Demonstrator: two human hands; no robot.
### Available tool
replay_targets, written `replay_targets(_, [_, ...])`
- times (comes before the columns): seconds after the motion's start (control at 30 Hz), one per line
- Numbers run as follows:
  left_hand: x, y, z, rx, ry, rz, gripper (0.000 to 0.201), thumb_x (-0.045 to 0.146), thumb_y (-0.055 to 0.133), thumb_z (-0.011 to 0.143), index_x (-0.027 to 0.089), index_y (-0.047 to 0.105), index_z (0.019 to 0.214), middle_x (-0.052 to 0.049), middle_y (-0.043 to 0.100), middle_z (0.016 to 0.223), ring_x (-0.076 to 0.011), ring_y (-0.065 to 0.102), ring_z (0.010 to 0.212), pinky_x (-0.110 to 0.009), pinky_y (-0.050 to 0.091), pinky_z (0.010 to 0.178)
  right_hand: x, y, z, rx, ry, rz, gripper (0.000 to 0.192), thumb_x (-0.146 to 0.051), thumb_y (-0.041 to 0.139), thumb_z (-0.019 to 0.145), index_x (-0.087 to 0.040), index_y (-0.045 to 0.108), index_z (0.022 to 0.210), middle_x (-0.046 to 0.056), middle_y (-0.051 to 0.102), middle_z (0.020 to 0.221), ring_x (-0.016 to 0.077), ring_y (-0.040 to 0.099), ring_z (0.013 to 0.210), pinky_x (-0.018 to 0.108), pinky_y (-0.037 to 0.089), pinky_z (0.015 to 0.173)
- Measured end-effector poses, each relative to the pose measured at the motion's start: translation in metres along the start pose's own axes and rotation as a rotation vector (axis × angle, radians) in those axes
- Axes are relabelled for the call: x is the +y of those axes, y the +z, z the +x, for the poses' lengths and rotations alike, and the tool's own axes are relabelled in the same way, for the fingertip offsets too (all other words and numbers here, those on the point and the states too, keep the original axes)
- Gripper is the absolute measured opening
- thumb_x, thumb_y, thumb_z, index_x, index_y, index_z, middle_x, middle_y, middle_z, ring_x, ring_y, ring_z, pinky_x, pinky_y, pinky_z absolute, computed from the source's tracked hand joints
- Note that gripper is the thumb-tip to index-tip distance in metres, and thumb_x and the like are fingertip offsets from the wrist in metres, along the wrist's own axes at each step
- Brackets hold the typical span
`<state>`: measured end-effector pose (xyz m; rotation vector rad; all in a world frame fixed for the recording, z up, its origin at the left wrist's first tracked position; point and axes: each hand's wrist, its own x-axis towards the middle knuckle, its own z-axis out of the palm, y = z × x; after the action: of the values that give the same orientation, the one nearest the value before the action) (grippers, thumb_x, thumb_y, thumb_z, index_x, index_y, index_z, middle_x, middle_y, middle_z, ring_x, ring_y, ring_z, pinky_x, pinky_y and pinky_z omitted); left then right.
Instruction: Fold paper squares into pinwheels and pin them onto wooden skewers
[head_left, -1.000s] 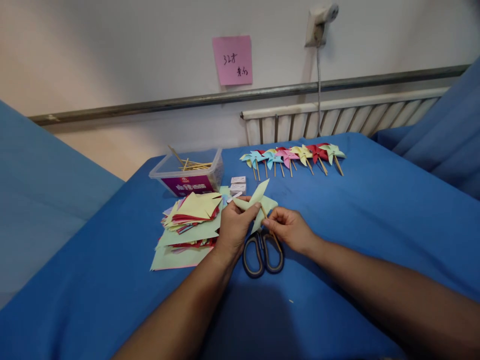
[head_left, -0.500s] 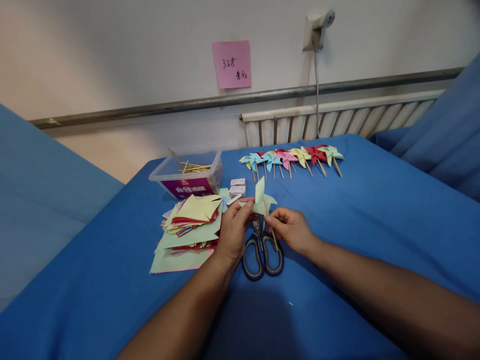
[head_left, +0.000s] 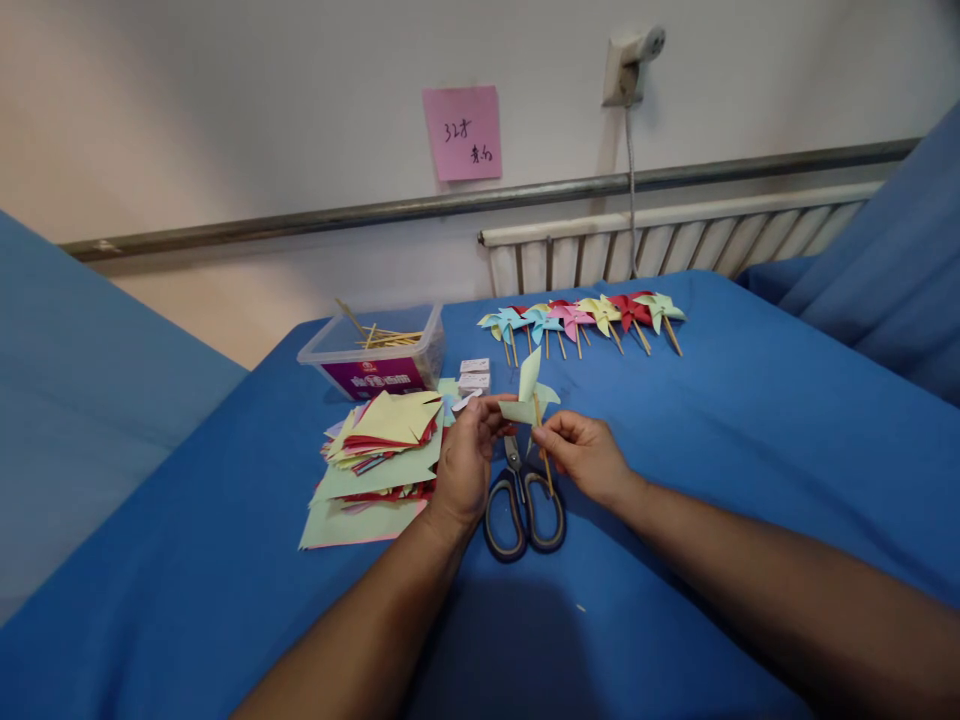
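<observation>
A pale green paper pinwheel (head_left: 529,380) on a thin wooden stick (head_left: 548,470) stands nearly upright between my hands. My right hand (head_left: 585,455) pinches the stick just below the paper blades. My left hand (head_left: 466,462) is open at the pinwheel's left side, thumb drawn back, its fingertips at or just behind the left blade; contact is hard to make out. Under the pinwheel lie scissors (head_left: 514,455) with dark handles toward me, their blades partly hidden. Left of my left hand is a stack of cut coloured paper (head_left: 390,418).
A clear plastic box (head_left: 435,345) of wooden sticks stands behind the paper. Small white boxes (head_left: 474,375) sit beside it. Finished pinwheels (head_left: 574,320) lie in a row at the back of the blue-covered table (head_left: 712,480). Blue curtains (head_left: 885,260) hang at both sides.
My left thumb has come off the pinwheel's blade and the fingers have loosened. The pinwheel has shifted slightly right and up, its stick now more upright in my right hand.
</observation>
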<state>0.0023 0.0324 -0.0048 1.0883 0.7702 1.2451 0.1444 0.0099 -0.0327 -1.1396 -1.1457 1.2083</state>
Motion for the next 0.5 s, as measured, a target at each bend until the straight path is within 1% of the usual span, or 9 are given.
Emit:
replay_targets(0.1, [0.001,0.0,-0.001,-0.002,0.02,0.056,0.035,0.042,0.046,0.089,0.016,0.068,0.097,-0.008,0.07,0.098,-0.0216,0.063,0.094,-0.033,0.046,0.081,0.001,-0.001,0.0,0.002,-0.009,-0.009,0.037,-0.053,0.065,0.073,-0.019,0.053,0.064,-0.004,0.053,0.051,0.0077,0.038,0.042,0.022,0.028,0.042])
replay_targets(0.2, [0.004,0.002,-0.002,-0.004,0.032,0.18,0.025,0.035,0.061,0.08,0.018,0.068,0.097,-0.005,0.069,0.097,-0.02,0.063,0.092,-0.031,0.046,0.081,0.004,-0.001,0.0,0.012,-0.016,-0.003,0.037,-0.053,0.066,0.072,-0.019,0.052,0.064,-0.005,0.049,0.049,0.0076,0.037,0.043,0.022,0.026,0.042])
replay_targets(0.27, [0.006,0.005,-0.004,0.016,0.032,0.249,0.024,0.03,0.07,0.073,0.018,0.066,0.093,-0.004,0.069,0.094,-0.0185,0.063,0.089,-0.03,0.046,0.081,0.005,-0.001,0.001,0.018,-0.013,0.011,0.038,-0.053,0.067,0.072,-0.019,0.051,0.064,-0.006,0.048,0.049,0.0077,0.036,0.043,0.022,0.026,0.042])
replay_targets(0.37, [0.01,0.01,-0.005,0.068,0.041,0.283,0.02,0.028,0.074,0.069,0.018,0.062,0.081,-0.004,0.069,0.091,-0.017,0.063,0.087,-0.029,0.046,0.081,0.005,-0.001,0.0,0.015,-0.017,0.014,0.038,-0.053,0.067,0.071,-0.019,0.051,0.064,-0.005,0.049,0.051,0.0079,0.038,0.044,0.022,0.028,0.043])
replay_targets(0.43, [0.011,0.012,-0.006,0.082,0.046,0.285,0.022,0.031,0.075,0.068,0.018,0.061,0.08,-0.003,0.069,0.09,-0.0161,0.063,0.084,-0.028,0.046,0.079,0.004,-0.001,0.0,0.013,-0.024,-0.001,0.038,-0.053,0.068,0.071,-0.019,0.05,0.064,-0.006,0.048,0.051,0.008,0.038,0.045,0.022,0.029,0.044])
replay_targets(0.5, [0.012,0.012,-0.007,0.067,0.046,0.285,0.028,0.034,0.076,0.067,0.018,0.061,0.084,-0.002,0.067,0.084,-0.015,0.062,0.078,-0.026,0.045,0.073,0.004,-0.001,-0.001,0.019,-0.027,-0.017,0.039,-0.053,0.068,0.071,-0.019,0.05,0.063,-0.006,0.047,0.05,0.008,0.037,0.045,0.023,0.028,0.044])
